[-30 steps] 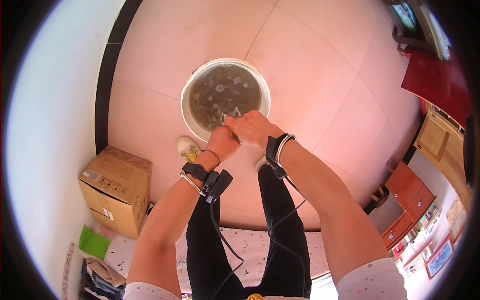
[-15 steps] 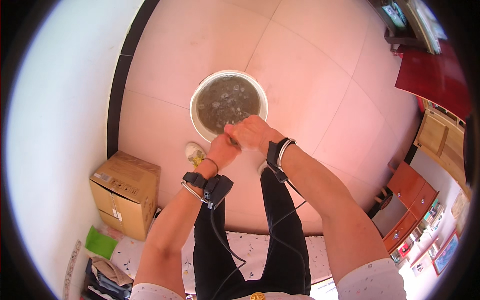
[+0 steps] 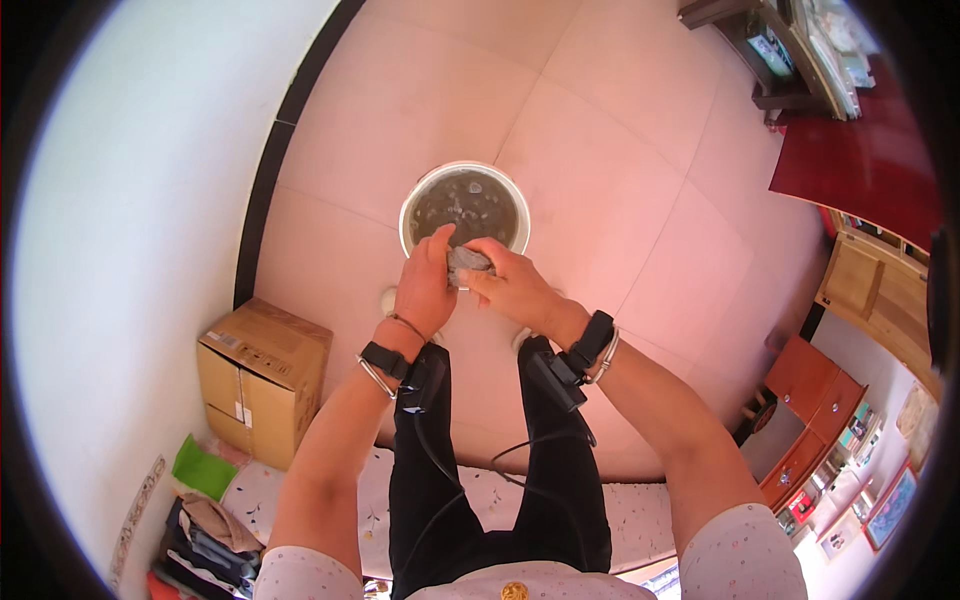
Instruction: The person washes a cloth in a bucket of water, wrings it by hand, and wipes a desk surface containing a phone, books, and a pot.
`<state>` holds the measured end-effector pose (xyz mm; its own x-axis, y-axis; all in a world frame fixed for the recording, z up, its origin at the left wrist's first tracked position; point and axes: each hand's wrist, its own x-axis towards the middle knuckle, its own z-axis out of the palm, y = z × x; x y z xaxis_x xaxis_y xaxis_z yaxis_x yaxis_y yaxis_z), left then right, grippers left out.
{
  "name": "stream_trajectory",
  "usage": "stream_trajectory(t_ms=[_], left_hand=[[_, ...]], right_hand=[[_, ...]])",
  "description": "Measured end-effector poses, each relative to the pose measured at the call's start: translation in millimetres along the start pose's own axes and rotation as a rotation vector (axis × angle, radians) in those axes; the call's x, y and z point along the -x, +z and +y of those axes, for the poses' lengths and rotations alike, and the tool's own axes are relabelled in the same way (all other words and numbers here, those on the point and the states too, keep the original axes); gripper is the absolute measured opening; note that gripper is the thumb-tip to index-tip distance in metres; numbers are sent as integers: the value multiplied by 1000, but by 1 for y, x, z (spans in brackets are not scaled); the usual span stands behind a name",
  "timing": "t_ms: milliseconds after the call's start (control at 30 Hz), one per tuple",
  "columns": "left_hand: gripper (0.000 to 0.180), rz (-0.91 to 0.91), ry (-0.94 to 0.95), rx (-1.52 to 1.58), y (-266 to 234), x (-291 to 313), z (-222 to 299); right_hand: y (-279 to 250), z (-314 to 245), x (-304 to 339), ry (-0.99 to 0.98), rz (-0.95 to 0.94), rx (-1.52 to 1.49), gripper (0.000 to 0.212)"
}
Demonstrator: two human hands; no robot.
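Note:
A round white bucket (image 3: 405,215) stands on the floor in front of me, holding murky grey-brown water (image 3: 465,205) with bubbles on it. Over its near rim, a crumpled grey cloth (image 3: 468,262) is bunched between my two hands. My left hand (image 3: 424,288) is closed against the cloth's left side, thumb side toward the water. From the right, my right hand (image 3: 522,290) wraps its fingers and thumb round the same cloth. The palms and part of the cloth are hidden.
A cardboard box (image 3: 265,370) stands at the left by the wall, near a green item (image 3: 203,466) and folded clothes (image 3: 210,545). I sit on a patterned bedspread (image 3: 640,515). Black cables (image 3: 500,465) hang from my wrist devices. A dark red tabletop (image 3: 850,160) and wooden drawers (image 3: 815,420) are at the right.
My hands have opened from tight fists pressed together, so the grey cloth now shows between them. The bubbles on the water have thinned. The whole view has shifted slightly.

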<state>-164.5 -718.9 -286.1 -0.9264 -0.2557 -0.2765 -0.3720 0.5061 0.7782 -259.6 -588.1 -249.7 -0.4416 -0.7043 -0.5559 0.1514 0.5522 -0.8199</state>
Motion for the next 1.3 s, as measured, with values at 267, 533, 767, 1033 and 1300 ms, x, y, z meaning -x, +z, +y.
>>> stream_trajectory(t_ms=[267,533,767,1033,1300], left_hand=[[57,15,250,118,-61,29,84],[36,153,97,535,-80,50,123],[27,133,-168,629,-99,59,141],[38,322,-231,922,-109,59,166],[27,361,-218,1553,-134,60,183]], right_hand=[[-25,-51,31,309,86,-509,56],[-26,-98,59,243,80,-519,58],[-18,-136,90,-128,80,-470,38],[-29,-154,116,-27,10,-707,35],[-54,-140,148,10,39,-855,25]])
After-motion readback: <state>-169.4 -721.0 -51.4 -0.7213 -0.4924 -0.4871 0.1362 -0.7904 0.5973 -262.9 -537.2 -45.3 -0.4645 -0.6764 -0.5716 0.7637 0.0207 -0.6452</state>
